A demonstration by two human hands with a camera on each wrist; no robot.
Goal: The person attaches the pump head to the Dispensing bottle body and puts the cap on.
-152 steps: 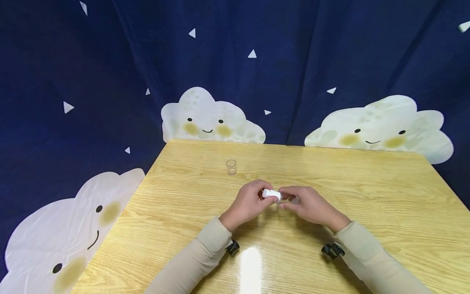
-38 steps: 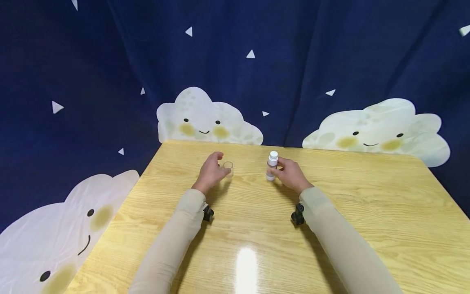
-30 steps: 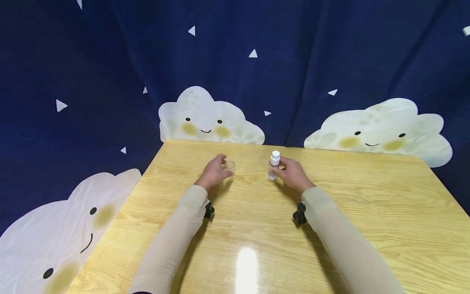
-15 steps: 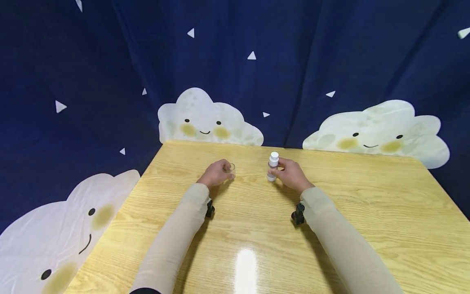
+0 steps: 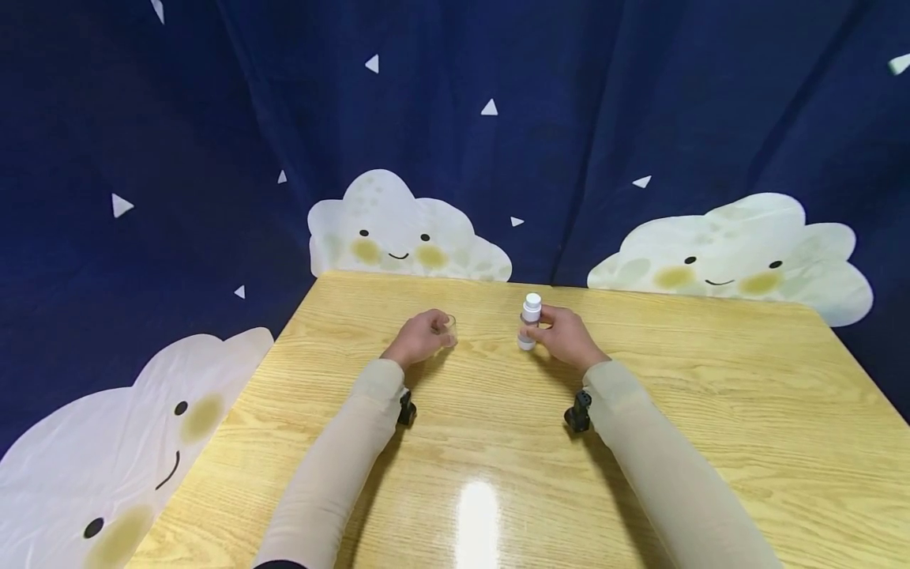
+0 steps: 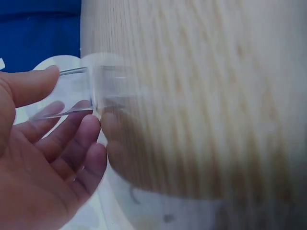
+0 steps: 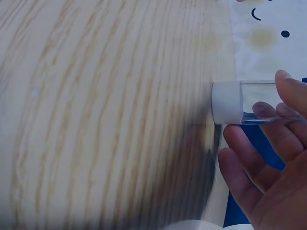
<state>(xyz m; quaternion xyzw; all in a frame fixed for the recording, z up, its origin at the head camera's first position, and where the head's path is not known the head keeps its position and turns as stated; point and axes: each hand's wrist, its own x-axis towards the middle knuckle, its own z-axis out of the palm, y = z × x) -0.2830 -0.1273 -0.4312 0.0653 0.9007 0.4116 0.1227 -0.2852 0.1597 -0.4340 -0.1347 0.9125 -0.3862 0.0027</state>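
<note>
At the left of the head view, my left hand (image 5: pixel 419 336) pinches a small clear cup (image 5: pixel 451 332) between thumb and fingers. The left wrist view shows the cup (image 6: pixel 76 91) from the side, its base at the tabletop and its shape mirrored in the surface; my other left fingers (image 6: pixel 91 127) curve below it. To the right, my right hand (image 5: pixel 565 336) grips a clear bottle (image 5: pixel 529 320) with white ends, upright at the tabletop. Thumb and fingers wrap its clear middle in the right wrist view, where the white base (image 7: pixel 227 102) shows and the upper end is out of frame.
Both hands work over a light wooden table (image 5: pixel 490 427), towards its far edge. A dark blue curtain (image 5: pixel 441 95) with white clouds stands behind the table and along its left side. Bright glare (image 5: pixel 476 521) lies near the front.
Earlier both hands were together at the tilted bottle. Since then the right hand has moved it back and stood it upright. The left hand went to the cup and its fingers closed on it.
</note>
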